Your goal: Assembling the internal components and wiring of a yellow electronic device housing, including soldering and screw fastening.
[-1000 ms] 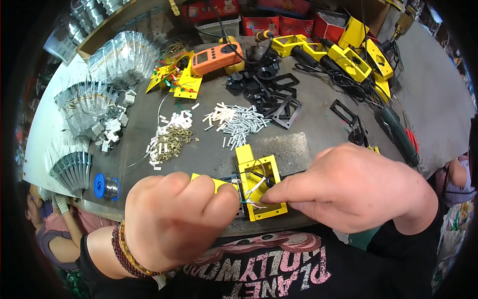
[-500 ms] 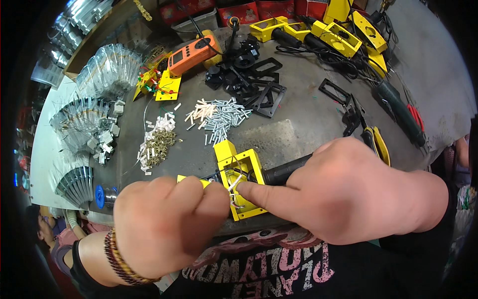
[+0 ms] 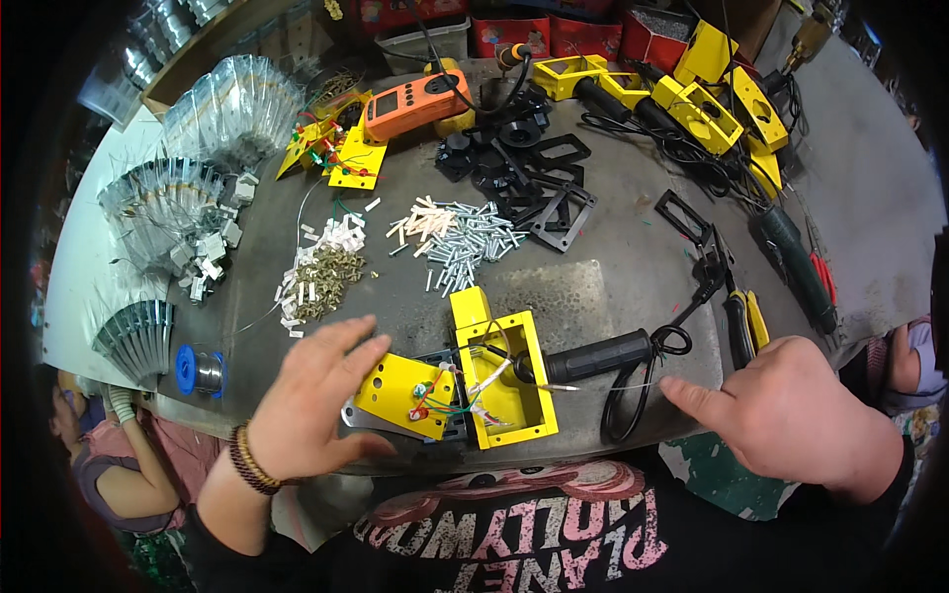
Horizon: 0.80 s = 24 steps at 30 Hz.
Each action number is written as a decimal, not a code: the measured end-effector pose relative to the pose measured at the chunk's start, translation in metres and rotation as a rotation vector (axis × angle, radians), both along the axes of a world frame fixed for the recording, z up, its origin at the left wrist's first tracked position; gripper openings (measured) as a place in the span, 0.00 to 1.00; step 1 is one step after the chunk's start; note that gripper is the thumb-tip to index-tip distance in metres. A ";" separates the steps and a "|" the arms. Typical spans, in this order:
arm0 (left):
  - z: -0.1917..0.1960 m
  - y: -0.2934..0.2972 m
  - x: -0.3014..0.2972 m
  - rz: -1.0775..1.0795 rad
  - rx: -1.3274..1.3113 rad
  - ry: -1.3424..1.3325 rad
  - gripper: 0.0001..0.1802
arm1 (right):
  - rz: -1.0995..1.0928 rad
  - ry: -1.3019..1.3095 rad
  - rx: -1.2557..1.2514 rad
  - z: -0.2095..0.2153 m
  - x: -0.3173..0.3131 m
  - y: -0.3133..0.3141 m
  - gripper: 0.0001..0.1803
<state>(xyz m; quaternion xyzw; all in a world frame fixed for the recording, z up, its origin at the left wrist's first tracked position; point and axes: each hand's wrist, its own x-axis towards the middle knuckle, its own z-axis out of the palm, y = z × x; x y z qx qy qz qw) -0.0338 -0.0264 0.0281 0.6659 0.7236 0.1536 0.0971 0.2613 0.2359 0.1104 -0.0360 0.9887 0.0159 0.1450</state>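
My left hand (image 3: 306,400) is open, thumb and fingers spread around the left end of a yellow metal plate (image 3: 405,395) carrying small red and green parts and wires. Beside it lies an open yellow box-shaped housing (image 3: 529,410) with wires inside and a black ribbed handle (image 3: 598,356) on its right. A thin wire (image 3: 613,387) with a pale sleeve stretches rightward from the housing to the fingertips of my right hand (image 3: 806,415). That hand is closed on the wire's end, index finger forward; its thumb is mostly hidden.
Piles of screws (image 3: 479,242), white connectors (image 3: 341,237) and brass-coloured pieces (image 3: 324,282) lie beyond the housing. Pliers (image 3: 746,326) and a dark green tool (image 3: 791,262) are at right. A solder spool (image 3: 201,370) stands at left, an orange meter (image 3: 415,104) farther back.
My hands have moved apart from the housing. The left has opened beside the yellow plate, and the right has drawn right with the thin wire stretched out.
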 end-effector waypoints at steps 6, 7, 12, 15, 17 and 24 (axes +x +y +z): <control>-0.032 -0.020 0.006 -0.022 0.123 -0.136 0.40 | 0.114 -0.065 0.108 0.017 -0.030 -0.027 0.24; -0.032 -0.021 0.006 -0.006 0.167 -0.192 0.38 | 0.123 -0.059 0.155 0.016 -0.036 -0.031 0.23; -0.037 -0.021 0.012 -0.097 0.310 -0.287 0.30 | 0.173 0.009 0.146 0.011 -0.055 -0.045 0.21; -0.047 -0.026 0.009 -0.118 0.332 -0.348 0.31 | 0.198 -0.016 0.185 0.006 -0.059 -0.049 0.22; -0.053 -0.028 0.007 -0.126 0.346 -0.399 0.30 | 0.184 -0.051 0.143 0.000 -0.061 -0.048 0.23; -0.055 -0.033 0.011 -0.115 0.358 -0.389 0.29 | 0.214 0.000 0.051 -0.027 -0.068 -0.045 0.28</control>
